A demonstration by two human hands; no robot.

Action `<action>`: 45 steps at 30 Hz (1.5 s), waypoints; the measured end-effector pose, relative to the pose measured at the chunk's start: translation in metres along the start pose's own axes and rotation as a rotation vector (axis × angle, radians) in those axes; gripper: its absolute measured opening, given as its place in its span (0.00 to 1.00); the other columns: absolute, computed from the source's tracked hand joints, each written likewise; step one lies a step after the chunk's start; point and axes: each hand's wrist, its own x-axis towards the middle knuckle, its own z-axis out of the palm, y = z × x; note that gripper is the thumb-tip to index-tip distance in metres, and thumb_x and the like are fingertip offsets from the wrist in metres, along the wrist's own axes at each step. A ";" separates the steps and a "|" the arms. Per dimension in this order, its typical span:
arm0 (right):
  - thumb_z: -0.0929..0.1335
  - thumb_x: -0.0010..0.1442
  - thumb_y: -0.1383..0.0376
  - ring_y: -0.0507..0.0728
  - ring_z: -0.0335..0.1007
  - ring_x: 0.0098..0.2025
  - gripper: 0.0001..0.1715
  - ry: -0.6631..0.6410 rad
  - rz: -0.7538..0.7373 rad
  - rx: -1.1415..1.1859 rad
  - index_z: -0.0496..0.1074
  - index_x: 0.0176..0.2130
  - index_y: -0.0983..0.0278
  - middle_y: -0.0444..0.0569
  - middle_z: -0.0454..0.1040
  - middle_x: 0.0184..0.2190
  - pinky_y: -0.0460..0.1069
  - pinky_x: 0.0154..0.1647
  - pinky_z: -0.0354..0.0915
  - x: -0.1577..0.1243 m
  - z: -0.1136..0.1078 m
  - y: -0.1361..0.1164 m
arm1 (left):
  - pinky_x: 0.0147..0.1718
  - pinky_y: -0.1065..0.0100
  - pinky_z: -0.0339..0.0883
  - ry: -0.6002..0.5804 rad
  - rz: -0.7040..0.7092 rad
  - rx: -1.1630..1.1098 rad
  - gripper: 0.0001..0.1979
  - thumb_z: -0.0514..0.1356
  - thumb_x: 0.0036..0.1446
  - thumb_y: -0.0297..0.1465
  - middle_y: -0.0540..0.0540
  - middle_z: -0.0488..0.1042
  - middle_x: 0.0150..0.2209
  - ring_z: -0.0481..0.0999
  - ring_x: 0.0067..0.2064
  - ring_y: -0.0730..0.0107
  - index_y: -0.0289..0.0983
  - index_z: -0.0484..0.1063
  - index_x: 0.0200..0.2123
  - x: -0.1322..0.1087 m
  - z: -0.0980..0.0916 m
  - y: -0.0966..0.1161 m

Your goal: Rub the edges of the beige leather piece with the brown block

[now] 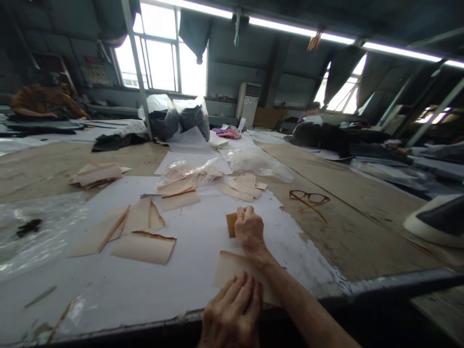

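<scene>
Starting at far left, note clear plastic sheeting [60,212] with a dark clump [29,227] on it, then a stack of pale panels [97,175] by the bare brown tabletop [32,164]. Next, find loose brown-edged panels [145,249] spread over white paper [195,285].

At the near edge, see the left hand [232,309] laid open on the near panel [232,267], with fingers extended and close together, steadying rather than grasping. Just beyond that panel, see a small yellow-brown piece [231,225] gripped in the closed right hand [250,229]; cannot tell whether resting on the paper or slightly lifted.

Judge the step in hand as work on this single panel, likely holding with the left and using the piece with the right. Probably calling next for even pressure from the left hand and a low, level piece, to avoid creasing or shifting the panel.

Farther right, notice eyeglasses [309,197], well apart from both hands.
</scene>
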 end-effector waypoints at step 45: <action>0.55 0.60 0.64 0.52 0.66 0.21 0.12 -0.196 -0.356 -0.237 0.61 0.30 0.66 0.46 0.69 0.19 0.45 0.18 0.45 -0.029 0.009 -0.009 | 0.42 0.70 0.66 -0.001 -0.088 -0.087 0.14 0.48 0.46 0.20 0.45 0.73 0.27 0.73 0.35 0.68 0.31 0.72 0.30 0.012 -0.002 0.004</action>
